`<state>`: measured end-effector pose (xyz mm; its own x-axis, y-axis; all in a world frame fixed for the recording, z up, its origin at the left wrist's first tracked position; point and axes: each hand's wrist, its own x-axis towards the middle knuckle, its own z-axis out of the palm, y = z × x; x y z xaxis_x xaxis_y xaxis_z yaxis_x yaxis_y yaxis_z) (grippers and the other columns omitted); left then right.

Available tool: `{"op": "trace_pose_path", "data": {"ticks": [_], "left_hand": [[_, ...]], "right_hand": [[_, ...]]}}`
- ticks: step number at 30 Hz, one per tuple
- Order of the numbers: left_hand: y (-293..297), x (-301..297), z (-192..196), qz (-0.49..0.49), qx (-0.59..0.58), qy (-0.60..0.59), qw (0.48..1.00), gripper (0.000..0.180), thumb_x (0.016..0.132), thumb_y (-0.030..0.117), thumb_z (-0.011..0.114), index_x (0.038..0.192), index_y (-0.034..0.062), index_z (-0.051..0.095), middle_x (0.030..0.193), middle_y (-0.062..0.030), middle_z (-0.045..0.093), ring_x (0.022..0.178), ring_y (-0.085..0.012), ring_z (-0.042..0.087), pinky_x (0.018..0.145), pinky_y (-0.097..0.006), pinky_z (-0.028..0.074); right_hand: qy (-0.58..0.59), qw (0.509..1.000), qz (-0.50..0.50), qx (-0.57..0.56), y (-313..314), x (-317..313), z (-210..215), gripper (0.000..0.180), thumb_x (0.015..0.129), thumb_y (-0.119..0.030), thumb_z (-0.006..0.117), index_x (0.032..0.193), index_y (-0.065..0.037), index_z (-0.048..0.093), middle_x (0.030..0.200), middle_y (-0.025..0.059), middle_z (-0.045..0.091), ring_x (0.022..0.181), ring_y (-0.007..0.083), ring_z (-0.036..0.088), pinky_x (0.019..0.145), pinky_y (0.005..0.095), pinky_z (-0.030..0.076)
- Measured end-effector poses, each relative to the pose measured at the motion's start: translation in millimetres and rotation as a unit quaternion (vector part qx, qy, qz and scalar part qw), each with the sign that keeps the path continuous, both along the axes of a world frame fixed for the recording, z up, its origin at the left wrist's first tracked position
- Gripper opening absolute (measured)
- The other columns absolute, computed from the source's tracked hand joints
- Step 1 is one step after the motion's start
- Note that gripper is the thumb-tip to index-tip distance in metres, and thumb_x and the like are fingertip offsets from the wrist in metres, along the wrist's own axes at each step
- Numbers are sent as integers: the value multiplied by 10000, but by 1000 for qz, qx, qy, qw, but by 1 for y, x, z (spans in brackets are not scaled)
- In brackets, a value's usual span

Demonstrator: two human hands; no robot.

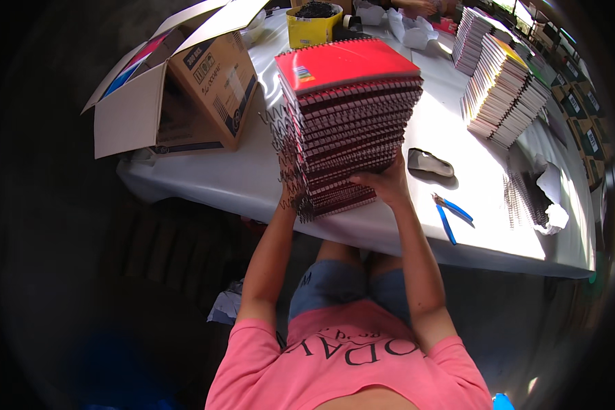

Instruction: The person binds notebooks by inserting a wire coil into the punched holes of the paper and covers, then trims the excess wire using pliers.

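A tall stack of spiral notebooks (359, 113) with a red top cover stands at the table's front edge, between my hands. Loose ends of the wire coils stick out along its left side. My right hand (387, 183) is pressed to the stack's lower right, thumb across the front and fingers round the side. On the lower left, my left hand (291, 186) is against the stack, its fingers mostly hidden behind the protruding coils. Right of the stack lie blue-handled cutting pliers (449, 213) and a small dark pouch-like thing with a pale top (430, 164).
An open cardboard box (208, 82) with colourful covers inside stands at the left. Behind the stack is a yellow container (312, 29) of dark coils. More notebook piles (502, 89) stand at the right, near loose coils (519, 198) and crumpled plastic (552, 198). Another person's hand (417, 7) shows at the far edge.
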<state>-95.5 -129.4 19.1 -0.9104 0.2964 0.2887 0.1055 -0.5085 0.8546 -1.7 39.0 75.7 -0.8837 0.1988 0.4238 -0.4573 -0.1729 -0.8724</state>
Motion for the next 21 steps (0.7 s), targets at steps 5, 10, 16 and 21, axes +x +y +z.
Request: {"op": "trace_pose_path", "data": {"ticks": [5, 10, 16, 21], "left_hand": [[4, -12, 11, -15, 20, -9, 1000, 896, 862, 719, 337, 1407, 9, 320, 1368, -153, 440, 1262, -277, 442, 1005, -416, 379], [-6, -5, 12, -19, 30, -19, 999, 889, 864, 714, 334, 1405, 8, 321, 1364, -158, 442, 1252, -283, 449, 997, -419, 388], [-14, 3, 8, -11, 34, -27, 999, 882, 867, 708, 332, 1402, 8, 324, 1359, -164, 445, 1240, -289, 458, 987, -422, 400], [-9, 7, 10, -24, 32, -30, 999, 876, 869, 704, 329, 1400, 7, 325, 1354, -169, 447, 1230, -294, 465, 979, -424, 409]], "right_hand": [[-33, 995, -33, 85, 10, -4, -4, 1102, 432, -210, 941, 1347, -15, 359, 1183, 105, 595, 1095, 193, 563, 965, 338, 437], [-38, 996, -36, 78, 15, 14, -39, 1083, 495, -127, 919, 1389, -48, 314, 1257, 108, 570, 1177, 213, 529, 1004, 363, 416], [-134, 974, -72, 171, -2, 20, -46, 1017, 512, -220, 924, 1364, -54, 394, 1172, 99, 633, 1070, 213, 618, 919, 348, 484], [-93, 976, -81, 180, 7, 21, -51, 1093, 492, -298, 919, 1405, -103, 350, 1217, 128, 605, 1121, 266, 592, 951, 379, 474]]}}
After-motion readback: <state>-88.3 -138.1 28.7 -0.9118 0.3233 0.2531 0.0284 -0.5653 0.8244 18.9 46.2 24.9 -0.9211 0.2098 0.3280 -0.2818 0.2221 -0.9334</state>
